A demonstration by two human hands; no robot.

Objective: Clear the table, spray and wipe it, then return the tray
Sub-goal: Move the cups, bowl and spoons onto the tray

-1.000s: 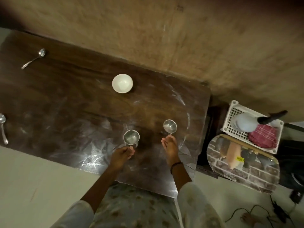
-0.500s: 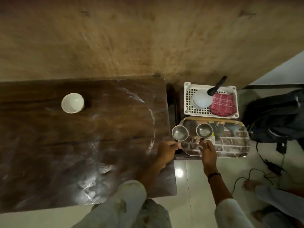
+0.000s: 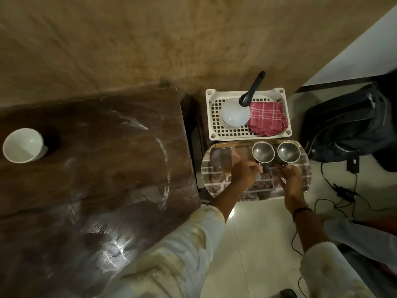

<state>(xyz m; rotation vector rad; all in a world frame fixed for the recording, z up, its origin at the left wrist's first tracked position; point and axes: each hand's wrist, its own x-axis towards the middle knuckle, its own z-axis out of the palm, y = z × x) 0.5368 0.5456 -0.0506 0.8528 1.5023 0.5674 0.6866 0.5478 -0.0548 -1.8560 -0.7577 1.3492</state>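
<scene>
Two small steel cups stand side by side at the far right of the brick-patterned tray (image 3: 217,179). My left hand (image 3: 245,173) holds the handle of the left steel cup (image 3: 263,152). My right hand (image 3: 291,179) holds the handle of the right steel cup (image 3: 288,152). The dark wooden table (image 3: 107,168) lies to the left, with a white bowl (image 3: 22,148) near its far left edge. Behind the tray a white plastic basket (image 3: 217,125) contains a white spray bottle (image 3: 235,114) with a black nozzle and a folded red checked cloth (image 3: 267,119).
A dark backpack (image 3: 348,125) sits on the floor to the right, with black cables and a charger (image 3: 343,191) in front of it. A brown wall (image 3: 150,39) runs behind the table. Another person's foot and trouser leg (image 3: 354,229) show at lower right.
I carried both steel cups off the table to the right and brought them down onto the tray. The view swung right, so the spoons on the table dropped out of sight.
</scene>
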